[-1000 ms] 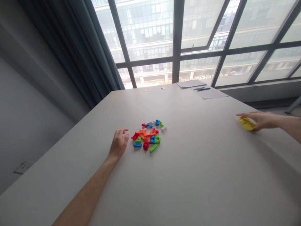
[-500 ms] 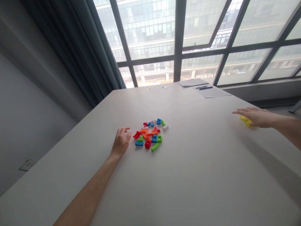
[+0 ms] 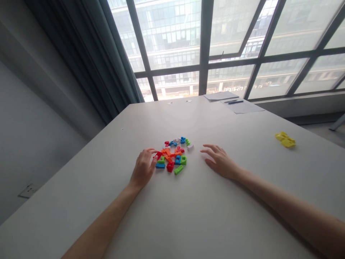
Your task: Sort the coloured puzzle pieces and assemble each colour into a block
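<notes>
At the left edge of a loose pile of small coloured plastic blocks, my left hand has thumb and forefinger closed about a red block. Part of that block is hidden behind the fingertips. Beside it lie a light green block and a blue block. My right hand hovers low to the right of the pile, fingers apart and nothing in them. Its nearest piece is a white block. Farther right, yellow blocks lie together on the table.
The white table reaches back to the window. Sheets of paper with a dark pen lie at its far right. A dark curtain hangs at the left, above a wall socket.
My right hand has left the yellow blocks and moved left to beside the pile. My left hand has shifted slightly right, its fingertips closing on the red block.
</notes>
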The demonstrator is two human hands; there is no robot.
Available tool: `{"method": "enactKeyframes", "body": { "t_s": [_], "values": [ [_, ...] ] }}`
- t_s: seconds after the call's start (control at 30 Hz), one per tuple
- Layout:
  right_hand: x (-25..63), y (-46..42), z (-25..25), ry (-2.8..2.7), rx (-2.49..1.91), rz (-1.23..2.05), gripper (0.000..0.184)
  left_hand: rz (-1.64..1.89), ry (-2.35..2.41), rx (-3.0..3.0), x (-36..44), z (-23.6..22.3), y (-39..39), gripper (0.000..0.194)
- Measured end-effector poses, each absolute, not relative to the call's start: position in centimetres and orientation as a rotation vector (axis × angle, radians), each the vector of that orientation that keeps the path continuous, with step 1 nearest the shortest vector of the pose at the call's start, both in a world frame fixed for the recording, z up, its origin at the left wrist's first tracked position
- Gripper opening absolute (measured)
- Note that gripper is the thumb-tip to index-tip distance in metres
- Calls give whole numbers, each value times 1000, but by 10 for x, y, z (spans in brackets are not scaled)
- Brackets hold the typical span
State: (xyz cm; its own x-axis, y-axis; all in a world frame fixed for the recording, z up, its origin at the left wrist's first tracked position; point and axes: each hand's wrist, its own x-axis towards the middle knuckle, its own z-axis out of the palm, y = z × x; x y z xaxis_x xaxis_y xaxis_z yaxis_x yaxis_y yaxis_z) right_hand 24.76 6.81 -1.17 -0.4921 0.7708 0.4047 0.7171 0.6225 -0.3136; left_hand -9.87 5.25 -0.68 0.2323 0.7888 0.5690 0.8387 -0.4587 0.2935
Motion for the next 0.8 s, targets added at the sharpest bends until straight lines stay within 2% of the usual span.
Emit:
{"method": "enactKeyframes", "body": {
  "t_s": [0.37,0.67,0.8],
  "values": [
    [250,69,-23,-2329,-1207,140,25,-652,-1204,-2560,-43,5,11,25],
    [249,69,-23,-2331,-1152,125,23,-603,-1251,-2517,-42,3,11,11],
    [244,65,-17,-2437,-1031,126,28,-622,-1259,-2546,-41,2,11,10]
  ]
}}
